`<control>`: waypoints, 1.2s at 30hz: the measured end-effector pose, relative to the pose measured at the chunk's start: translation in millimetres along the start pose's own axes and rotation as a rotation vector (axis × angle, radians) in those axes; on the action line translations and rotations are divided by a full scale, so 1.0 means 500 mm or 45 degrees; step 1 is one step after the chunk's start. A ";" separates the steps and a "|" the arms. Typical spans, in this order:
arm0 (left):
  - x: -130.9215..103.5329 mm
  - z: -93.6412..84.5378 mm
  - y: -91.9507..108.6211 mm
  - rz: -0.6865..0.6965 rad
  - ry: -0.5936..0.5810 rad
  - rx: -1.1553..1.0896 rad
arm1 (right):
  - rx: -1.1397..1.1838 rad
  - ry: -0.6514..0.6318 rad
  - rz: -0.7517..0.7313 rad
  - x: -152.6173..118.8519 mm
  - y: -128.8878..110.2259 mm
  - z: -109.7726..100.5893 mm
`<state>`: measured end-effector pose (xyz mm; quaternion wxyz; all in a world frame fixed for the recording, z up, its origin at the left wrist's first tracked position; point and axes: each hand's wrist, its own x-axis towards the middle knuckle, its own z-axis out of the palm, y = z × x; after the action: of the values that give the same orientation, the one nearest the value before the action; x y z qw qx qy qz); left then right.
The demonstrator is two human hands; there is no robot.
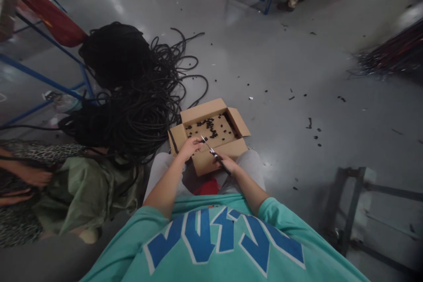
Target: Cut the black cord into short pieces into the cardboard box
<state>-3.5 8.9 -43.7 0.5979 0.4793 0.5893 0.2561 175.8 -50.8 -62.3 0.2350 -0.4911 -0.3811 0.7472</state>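
An open cardboard box (207, 168) sits on the floor between my knees, with many small black pieces (211, 128) scattered inside. Over its near left part, my left hand (191, 147) pinches a small black piece (205, 139) between thumb and fingertips. My right hand (225, 163) is wrapped round the dark handles of a pair of scissors (214, 154) above the near flap. Their bright, thin blades point up and left, right beside the black piece. Whether the blades touch it is hard to tell. A black strip (173, 141) lies over the box's left flap.
A large heap of black cord (132, 110) lies left of the box. At the lower left, a co-worker's hand (36, 176) rests over dark material. Blue metal frames (42, 77), a grey metal frame (353, 211) and a dark bundle (393, 53) stand around; black scraps litter the floor.
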 end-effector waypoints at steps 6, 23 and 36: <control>-0.006 0.007 0.003 -0.053 -0.043 0.051 | 0.031 0.006 -0.018 -0.002 -0.005 0.005; 0.006 -0.007 -0.006 0.124 -0.016 0.310 | 0.159 0.010 -0.011 0.015 0.015 0.010; 0.006 -0.023 0.005 0.383 -0.071 0.715 | 0.197 -0.136 0.027 0.000 0.001 -0.001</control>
<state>-13.4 15.8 -41.3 0.4135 0.7141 0.5430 0.1556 176.1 -50.9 -62.7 0.2437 -0.4349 -0.3291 0.8020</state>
